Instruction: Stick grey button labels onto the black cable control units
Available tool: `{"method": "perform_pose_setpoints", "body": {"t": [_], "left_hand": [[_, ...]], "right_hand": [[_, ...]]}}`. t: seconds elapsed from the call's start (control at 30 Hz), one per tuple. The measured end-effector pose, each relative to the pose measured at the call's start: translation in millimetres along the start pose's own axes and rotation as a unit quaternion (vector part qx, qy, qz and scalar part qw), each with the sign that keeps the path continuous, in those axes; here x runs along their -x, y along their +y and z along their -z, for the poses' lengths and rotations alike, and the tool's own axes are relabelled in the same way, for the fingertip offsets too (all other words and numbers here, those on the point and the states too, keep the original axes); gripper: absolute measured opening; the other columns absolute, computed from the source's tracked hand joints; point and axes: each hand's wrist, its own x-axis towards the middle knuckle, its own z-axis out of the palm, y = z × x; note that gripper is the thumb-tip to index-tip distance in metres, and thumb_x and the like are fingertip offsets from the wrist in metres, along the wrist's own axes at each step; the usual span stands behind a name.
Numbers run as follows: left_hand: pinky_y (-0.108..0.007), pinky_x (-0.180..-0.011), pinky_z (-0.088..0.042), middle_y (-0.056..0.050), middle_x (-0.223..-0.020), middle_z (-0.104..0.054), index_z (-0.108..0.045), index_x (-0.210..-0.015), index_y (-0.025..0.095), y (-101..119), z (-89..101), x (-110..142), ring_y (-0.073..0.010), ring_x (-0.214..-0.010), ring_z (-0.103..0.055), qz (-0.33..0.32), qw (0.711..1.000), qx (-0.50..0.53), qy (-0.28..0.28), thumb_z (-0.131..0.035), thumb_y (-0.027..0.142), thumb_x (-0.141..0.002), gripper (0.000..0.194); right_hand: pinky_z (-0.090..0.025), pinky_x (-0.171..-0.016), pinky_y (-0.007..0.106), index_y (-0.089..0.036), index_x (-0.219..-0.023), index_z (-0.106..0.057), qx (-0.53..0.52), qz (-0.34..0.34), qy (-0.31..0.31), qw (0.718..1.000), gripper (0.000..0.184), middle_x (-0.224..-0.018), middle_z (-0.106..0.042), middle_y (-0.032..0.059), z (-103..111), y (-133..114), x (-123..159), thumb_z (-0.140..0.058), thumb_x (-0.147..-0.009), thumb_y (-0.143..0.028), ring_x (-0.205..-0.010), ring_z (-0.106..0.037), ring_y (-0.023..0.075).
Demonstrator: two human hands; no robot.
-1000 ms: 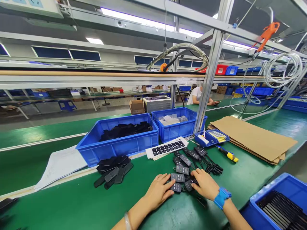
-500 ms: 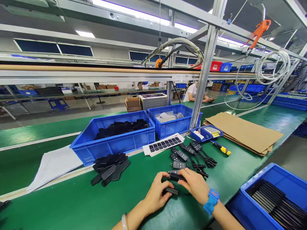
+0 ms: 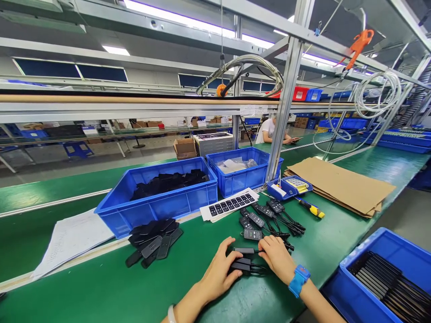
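My left hand (image 3: 218, 271) curls around a small stack of black remote-like units (image 3: 243, 261) lying on the green table (image 3: 101, 291). From the other side my right hand (image 3: 278, 257), with a blue wristband (image 3: 298, 280), presses its fingers against the same stack. Thin cords trail from the units between the hands. Just beyond them lie several more corded remote units (image 3: 266, 217) with grey keypads. A loose pile of black covers (image 3: 153, 240) sits to the left.
A big blue bin (image 3: 158, 206) of black parts and a smaller blue bin (image 3: 244, 177) stand behind. Also on the table: white label sheets (image 3: 230, 204), papers (image 3: 72, 240), a yellow-handled screwdriver (image 3: 310, 207), cardboard sheets (image 3: 340, 184), a blue bin (image 3: 384, 278) at right. Another person sits far behind.
The hands have gathered units from the spread group into a stack between them, and the stack now lies lower on the table. The camera view shifted slightly.
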Motion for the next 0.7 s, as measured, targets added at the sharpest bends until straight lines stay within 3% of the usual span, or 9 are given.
{"method": "perform_pose_setpoints", "body": {"t": [0.07, 0.1, 0.2, 0.3, 0.37, 0.43, 0.53, 0.63, 0.7], "left_hand": [[-0.040, -0.115, -0.021, -0.007, -0.152, -0.008, -0.048, -0.119, 0.019, -3.1, -1.3, 1.0, -0.0234, -0.143, -0.004, -0.005, 1.000, 0.017, -0.012, -0.054, 0.025, -0.087, 0.033], [-0.040, -0.115, -0.020, -0.008, -0.153, -0.009, -0.046, -0.119, 0.018, -4.1, -1.3, 1.3, -0.0227, -0.143, -0.003, -0.013, 0.999, 0.025, -0.017, -0.052, 0.026, -0.088, 0.033], [-0.039, -0.115, -0.022, -0.009, -0.146, -0.028, -0.035, -0.133, 0.022, -3.4, 1.4, 0.3, -0.0200, -0.140, -0.017, -0.040, 0.999, 0.019, -0.022, -0.051, 0.031, -0.091, 0.047], [-0.038, -0.111, -0.029, -0.007, -0.135, -0.037, -0.026, -0.143, 0.030, 0.9, 5.7, -1.6, -0.0188, -0.127, -0.034, -0.037, 0.998, -0.013, -0.039, -0.053, 0.031, -0.090, 0.060], [-0.038, -0.111, -0.029, -0.008, -0.134, -0.035, -0.029, -0.142, 0.029, 2.9, 7.2, -1.9, -0.0192, -0.126, -0.034, -0.023, 0.998, -0.024, -0.056, -0.053, 0.030, -0.089, 0.058], [-0.041, -0.114, -0.024, -0.010, -0.142, -0.025, -0.029, -0.141, 0.027, 2.8, 6.9, -1.2, -0.0216, -0.135, -0.024, -0.012, 0.997, -0.033, -0.072, -0.050, 0.034, -0.091, 0.055], [-0.048, -0.116, -0.015, -0.009, -0.153, 0.004, -0.026, -0.143, 0.027, -1.2, 3.6, -0.3, -0.0283, -0.143, 0.003, -0.016, 0.995, -0.055, -0.080, -0.046, 0.044, -0.093, 0.056], [-0.054, -0.115, -0.013, -0.009, -0.150, 0.026, -0.009, -0.150, 0.030, -7.0, -1.6, -1.0, -0.0340, -0.141, 0.015, -0.033, 0.996, -0.069, -0.052, -0.049, 0.049, -0.091, 0.074], [-0.054, -0.114, -0.014, -0.012, -0.150, 0.026, 0.006, -0.151, 0.028, -10.6, -4.5, -1.5, -0.0343, -0.140, 0.015, -0.045, 0.996, -0.068, -0.043, -0.051, 0.049, -0.090, 0.086]], "right_hand": [[-0.035, -0.079, 0.036, -0.016, -0.088, -0.056, -0.035, 0.029, -0.017, 0.999, 0.006, -0.092, -0.057, 0.0040, 5.6, -7.8, 6.2, -0.054, -0.087, -0.010, -0.088, -0.050, 0.0199], [-0.035, -0.079, 0.035, -0.016, -0.087, -0.056, -0.058, 0.039, -0.036, 0.997, 0.006, -0.091, -0.058, 0.0027, 7.8, -10.7, 8.2, -0.054, -0.087, -0.010, -0.086, -0.051, 0.0185], [-0.038, -0.078, 0.032, -0.018, -0.086, -0.060, -0.108, 0.044, -0.068, 0.991, 0.010, -0.087, -0.059, 0.0006, 9.2, -9.1, 4.7, -0.051, -0.091, -0.017, -0.084, -0.053, 0.0159], [-0.041, -0.082, 0.036, -0.016, -0.106, -0.061, -0.047, -0.003, 0.029, 0.998, 0.019, -0.104, -0.057, 0.0084, 1.4, 5.9, -11.6, -0.052, -0.089, -0.015, -0.097, -0.052, 0.0220], [-0.040, -0.086, 0.045, -0.012, -0.117, -0.056, 0.003, -0.032, 0.080, 0.996, 0.035, -0.117, -0.052, 0.0155, -5.7, 16.1, -23.1, -0.057, -0.083, -0.011, -0.107, -0.047, 0.0311], [-0.038, -0.086, 0.048, -0.012, -0.114, -0.056, 0.010, -0.027, 0.083, 0.996, 0.032, -0.117, -0.053, 0.0156, -11.2, 20.9, -29.5, -0.058, -0.082, -0.010, -0.108, -0.047, 0.0332], [-0.041, -0.082, 0.040, -0.015, -0.105, -0.057, -0.003, 0.009, 0.073, 0.997, 0.017, -0.105, -0.058, 0.0090, -14.0, 14.5, -26.0, -0.045, -0.092, -0.013, -0.093, -0.054, 0.0233], [-0.043, -0.080, 0.034, -0.018, -0.104, -0.057, -0.060, 0.042, 0.038, 0.997, 0.017, -0.102, -0.059, 0.0050, -10.6, -2.6, -13.6, -0.043, -0.094, -0.014, -0.090, -0.056, 0.0192], [-0.043, -0.081, 0.030, -0.019, -0.102, -0.057, -0.118, 0.062, -0.007, 0.991, 0.015, -0.101, -0.060, 0.0020, -6.3, -13.2, -8.8, -0.047, -0.092, -0.013, -0.092, -0.056, 0.0167]]}}
